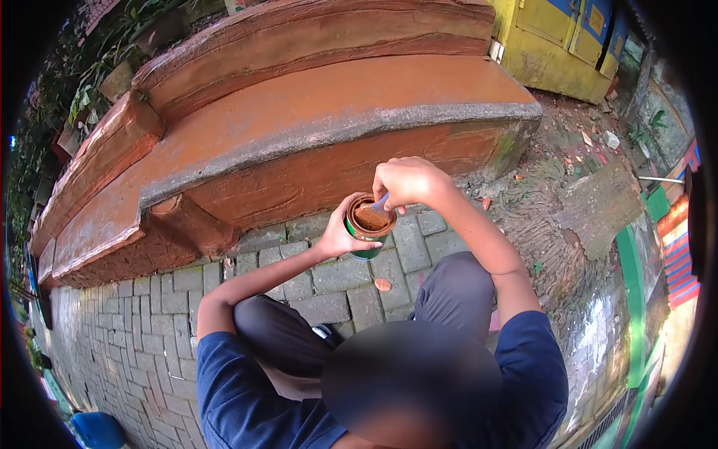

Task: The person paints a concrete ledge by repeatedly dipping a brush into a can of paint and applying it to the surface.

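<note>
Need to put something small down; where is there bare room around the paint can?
The bench seat is bare between its backrest and grey front edge. The brick paving is open between the bench's front wall and the left elbow. It's crowded around the paint can: the left hand grips it, the right hand holds a paintbrush at its mouth.

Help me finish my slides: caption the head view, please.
Left hand grips a green can, right hand holds a blue-handled brush at its opening, before an orange-brown ledge.
</note>
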`<state>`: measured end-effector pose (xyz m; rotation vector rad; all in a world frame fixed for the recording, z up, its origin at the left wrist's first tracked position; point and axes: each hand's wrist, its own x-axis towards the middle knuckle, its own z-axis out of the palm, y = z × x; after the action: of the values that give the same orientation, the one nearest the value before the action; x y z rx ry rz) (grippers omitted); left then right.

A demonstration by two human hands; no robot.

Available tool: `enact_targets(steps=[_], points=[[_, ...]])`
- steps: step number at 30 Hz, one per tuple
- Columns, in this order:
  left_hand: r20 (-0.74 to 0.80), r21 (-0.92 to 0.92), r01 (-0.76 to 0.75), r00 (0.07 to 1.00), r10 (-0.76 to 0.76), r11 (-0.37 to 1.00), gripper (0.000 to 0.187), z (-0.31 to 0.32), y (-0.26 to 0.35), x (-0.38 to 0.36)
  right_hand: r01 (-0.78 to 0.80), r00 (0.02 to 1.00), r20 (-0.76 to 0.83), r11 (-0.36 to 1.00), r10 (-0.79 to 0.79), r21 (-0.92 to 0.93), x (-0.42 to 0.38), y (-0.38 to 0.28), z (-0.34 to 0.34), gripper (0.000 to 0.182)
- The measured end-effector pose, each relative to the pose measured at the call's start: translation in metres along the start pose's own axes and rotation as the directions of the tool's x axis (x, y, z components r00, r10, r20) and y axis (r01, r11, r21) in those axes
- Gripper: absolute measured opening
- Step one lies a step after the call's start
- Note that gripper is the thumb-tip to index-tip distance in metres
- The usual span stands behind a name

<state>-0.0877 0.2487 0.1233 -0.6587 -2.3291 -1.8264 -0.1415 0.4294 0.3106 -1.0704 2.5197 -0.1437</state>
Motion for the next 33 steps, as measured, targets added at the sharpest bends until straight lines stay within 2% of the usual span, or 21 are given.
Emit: enact_targets(steps=[2,4,5,6,8,9,11,12,14,16,18,19,20,22,24,27,28,30,33], points=[[0.033,0.016,-0.012,0.999,0.012,1.000,0.108,0.000,0.001,0.002,0.002,1.000,0.026,1.000,-0.001,-0.021,0.013,0.003,0.011,0.023],[0.018,-0.056,-0.052,0.998,0.053,0.997,0.108,-0.002,0.007,0.008,-0.036,0.999,0.025,0.991,0.039,-0.126,0.022,0.001,0.023,0.025],[0.022,-0.039,-0.085,0.996,0.086,0.996,0.108,-0.003,0.010,0.011,-0.072,0.997,-0.046,0.984,0.065,-0.163,0.024,0.001,0.027,0.024],[0.024,-0.039,-0.085,0.996,0.086,0.996,0.108,-0.004,0.011,0.011,-0.073,0.997,-0.046,0.984,0.067,-0.162,0.025,0.002,0.026,0.024],[0.021,-0.014,-0.094,0.995,0.094,0.996,0.107,-0.007,0.011,0.013,-0.108,0.990,-0.091,0.994,0.107,0.001,0.025,0.009,0.023,0.025],[0.015,-0.028,-0.090,0.996,0.090,0.996,0.106,-0.008,0.011,0.014,-0.110,0.990,-0.094,0.994,0.109,-0.004,0.024,0.011,0.020,0.025],[0.019,-0.019,-0.113,0.993,0.113,0.993,0.107,-0.007,0.009,0.014,-0.093,0.957,-0.276,0.996,0.091,0.007,0.022,0.014,0.018,0.030],[0.025,-0.010,-0.131,0.991,0.131,0.991,0.108,-0.007,0.011,0.014,-0.094,0.957,-0.275,0.996,0.093,0.011,0.021,0.016,0.016,0.030],[0.052,0.012,-0.133,0.990,0.132,0.991,0.109,-0.006,0.013,0.014,0.002,0.952,-0.306,1.000,0.003,0.016,0.018,0.019,0.011,0.032],[0.055,-0.002,-0.161,0.985,0.161,0.987,0.110,-0.005,0.012,0.012,-0.055,0.964,-0.260,0.998,0.060,0.026,0.012,0.008,0.011,0.032],[0.071,0.008,-0.141,0.988,0.140,0.990,0.111,-0.005,0.013,0.008,0.065,0.977,-0.202,0.997,-0.072,-0.045,0.019,0.008,0.024,0.034],[0.107,-0.017,-0.109,0.988,0.110,0.994,0.111,-0.003,0.015,0.006,0.089,0.989,-0.119,0.996,-0.090,-0.009,0.019,0.006,0.025,0.035],[0.143,-0.036,-0.081,0.986,0.085,0.996,0.111,-0.003,0.018,0.007,0.090,0.989,-0.120,0.996,-0.091,-0.012,0.018,0.005,0.023,0.035],[0.195,-0.079,-0.075,0.977,0.089,0.994,0.110,-0.001,0.017,0.004,0.126,0.985,0.108,0.991,-0.131,0.053,0.019,0.004,0.020,0.033],[0.222,-0.110,-0.072,0.970,0.095,0.991,0.108,0.003,0.016,0.003,0.172,0.979,0.102,0.984,-0.176,0.045,0.017,0.010,0.019,0.029],[0.215,-0.128,-0.059,0.973,0.086,0.990,0.110,0.006,0.014,0.002,0.140,0.946,0.250,0.957,-0.204,0.253,0.021,0.025,0.019,0.032],[0.205,-0.156,-0.040,0.976,0.072,0.987,0.111,0.008,0.015,0.001,0.135,0.946,0.255,0.957,-0.202,0.256,0.020,0.030,0.016,0.032],[0.216,-0.134,-0.054,0.973,0.082,0.989,0.113,0.008,0.016,0.004,0.119,0.925,0.283,0.901,-0.253,0.417,0.018,0.043,0.007,0.032],[0.154,-0.065,-0.110,0.981,0.119,0.992,0.113,0.007,0.015,0.007,0.052,0.946,0.248,0.855,-0.207,0.517,0.013,0.065,-0.002,0.028]])
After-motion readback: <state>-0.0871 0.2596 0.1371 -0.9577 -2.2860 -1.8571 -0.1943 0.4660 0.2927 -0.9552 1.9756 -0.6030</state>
